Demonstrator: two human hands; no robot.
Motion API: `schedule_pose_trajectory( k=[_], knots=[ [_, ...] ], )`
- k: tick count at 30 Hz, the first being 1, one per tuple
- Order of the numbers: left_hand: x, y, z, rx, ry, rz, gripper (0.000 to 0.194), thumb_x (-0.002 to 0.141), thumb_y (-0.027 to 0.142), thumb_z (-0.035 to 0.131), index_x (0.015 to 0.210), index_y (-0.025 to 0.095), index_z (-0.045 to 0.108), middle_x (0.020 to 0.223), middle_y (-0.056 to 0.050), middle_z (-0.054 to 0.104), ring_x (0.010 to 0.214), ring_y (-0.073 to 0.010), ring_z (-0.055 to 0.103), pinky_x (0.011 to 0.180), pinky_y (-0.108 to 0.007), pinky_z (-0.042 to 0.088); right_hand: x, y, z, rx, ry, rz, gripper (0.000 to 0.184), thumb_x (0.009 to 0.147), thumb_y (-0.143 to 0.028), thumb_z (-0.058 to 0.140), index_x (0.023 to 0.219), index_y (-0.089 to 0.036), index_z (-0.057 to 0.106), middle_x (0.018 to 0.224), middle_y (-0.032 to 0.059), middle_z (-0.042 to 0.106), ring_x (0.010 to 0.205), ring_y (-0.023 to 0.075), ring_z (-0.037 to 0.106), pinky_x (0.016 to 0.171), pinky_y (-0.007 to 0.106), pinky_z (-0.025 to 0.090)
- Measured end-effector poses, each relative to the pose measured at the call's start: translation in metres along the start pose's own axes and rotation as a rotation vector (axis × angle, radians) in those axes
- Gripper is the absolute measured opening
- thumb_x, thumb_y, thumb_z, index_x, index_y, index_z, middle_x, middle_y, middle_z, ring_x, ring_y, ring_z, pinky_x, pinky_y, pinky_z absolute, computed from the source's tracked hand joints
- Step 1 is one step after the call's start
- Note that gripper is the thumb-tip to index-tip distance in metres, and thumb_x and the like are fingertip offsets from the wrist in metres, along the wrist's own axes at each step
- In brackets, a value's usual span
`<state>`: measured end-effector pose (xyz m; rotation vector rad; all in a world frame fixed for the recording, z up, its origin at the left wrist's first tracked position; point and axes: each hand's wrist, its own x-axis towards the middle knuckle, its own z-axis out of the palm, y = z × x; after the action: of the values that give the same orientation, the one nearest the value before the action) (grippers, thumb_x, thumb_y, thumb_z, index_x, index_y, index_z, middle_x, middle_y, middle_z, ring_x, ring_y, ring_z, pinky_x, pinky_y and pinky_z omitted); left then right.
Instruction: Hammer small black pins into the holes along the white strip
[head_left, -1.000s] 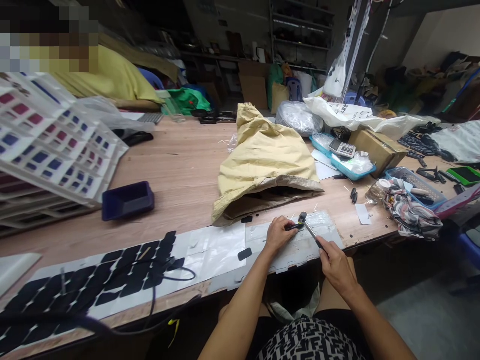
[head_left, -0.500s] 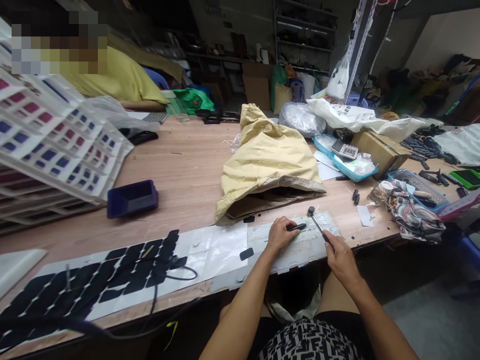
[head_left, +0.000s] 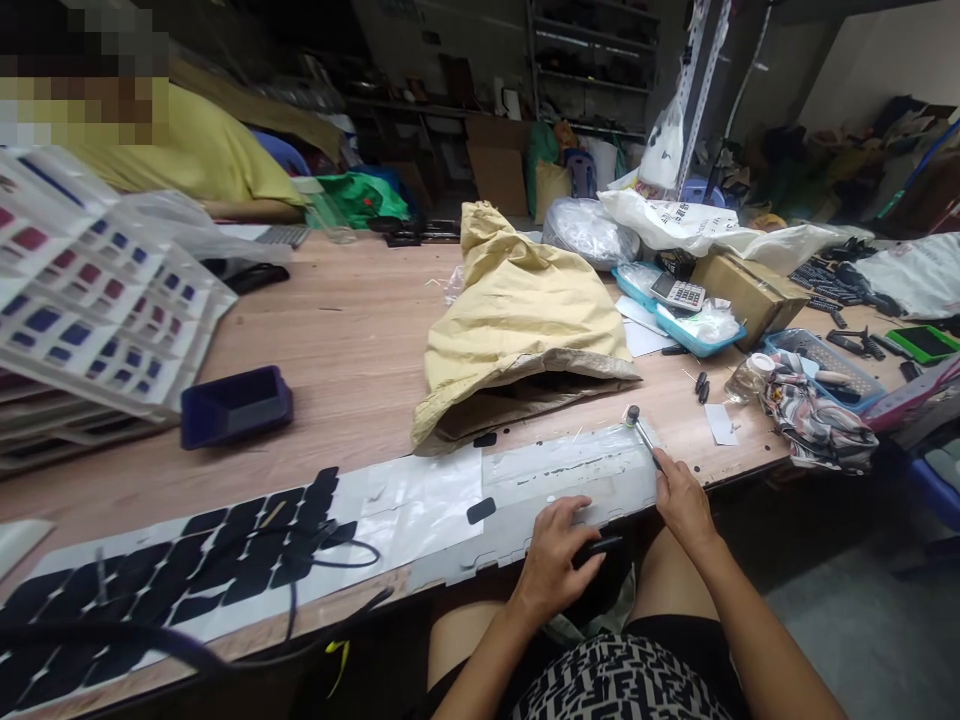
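Observation:
My right hand (head_left: 684, 500) is closed round the handle of a small hammer (head_left: 643, 436). The dark hammer head rests at or just above the right end of a scuffed pale board (head_left: 547, 462) along the table's front edge. My left hand (head_left: 553, 560) is at the near edge of that board, over my lap. Between its thumb and fingers is a slim black piece (head_left: 606, 545), its far end sticking out to the right; the other fingers are spread. A black rounded pad (head_left: 481, 510) lies left of my left hand.
A yellow cloth sack (head_left: 525, 320) lies open-mouthed behind the board. Black pads on a white sheet (head_left: 405, 510), cables and a dark blue tray (head_left: 236, 408) are leftward. White crates (head_left: 97, 290) and a person in yellow (head_left: 217, 150) are farther left. Blue baskets (head_left: 825, 365) stand right.
My left hand has drawn back from the board towards my lap with the black piece. The hammer head has shifted slightly right along the board. The view has turned a little.

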<state>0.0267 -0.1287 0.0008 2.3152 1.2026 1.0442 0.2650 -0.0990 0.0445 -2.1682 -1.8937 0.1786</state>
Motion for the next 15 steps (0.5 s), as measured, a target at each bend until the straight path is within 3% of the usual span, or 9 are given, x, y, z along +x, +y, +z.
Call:
schedule_pose_trajectory(
  k=[4,8,12,15],
  knots=[
    [-0.022,0.003,0.015,0.178,-0.037,0.027,0.011,0.08,0.02,0.07,0.09,0.024,0.069,0.138,-0.008,0.055,0.129,-0.0315,0.047,0.107,-0.049,0.04,0.001,0.001,0.001,-0.02,-0.001,0.002,0.047,0.098,-0.019,0.043,0.144,-0.023,0.05,0.102,0.0073,0.064,0.088,0.0199,0.064,0.076,0.028,0.047],
    [-0.02,0.009,0.02,0.196,0.016,-0.001,0.014,0.076,0.024,0.075,0.089,0.025,0.07,0.135,-0.008,0.058,0.126,-0.033,0.049,0.105,-0.051,0.041,0.0,0.001,0.003,-0.04,0.01,-0.003,0.047,0.098,-0.019,0.044,0.145,-0.024,0.05,0.103,0.007,0.064,0.087,0.0195,0.064,0.075,0.027,0.048],
    [0.008,0.003,0.004,0.049,0.087,-0.102,0.011,0.082,0.029,0.068,0.092,0.024,0.069,0.109,-0.008,0.067,0.106,-0.0259,0.06,0.092,-0.042,0.05,-0.001,0.001,0.004,-0.047,0.015,-0.008,0.046,0.099,-0.019,0.043,0.144,-0.025,0.05,0.106,0.007,0.063,0.088,0.0187,0.064,0.076,0.026,0.048],
    [0.054,-0.036,-0.017,0.007,0.184,-0.294,0.018,0.088,0.032,0.059,0.098,0.021,0.069,0.096,-0.008,0.069,0.091,-0.0222,0.064,0.081,-0.037,0.054,-0.001,0.0,0.004,-0.061,0.0,-0.004,0.047,0.099,-0.019,0.043,0.145,-0.026,0.049,0.107,0.0068,0.063,0.088,0.0185,0.065,0.074,0.026,0.048]
  ],
)
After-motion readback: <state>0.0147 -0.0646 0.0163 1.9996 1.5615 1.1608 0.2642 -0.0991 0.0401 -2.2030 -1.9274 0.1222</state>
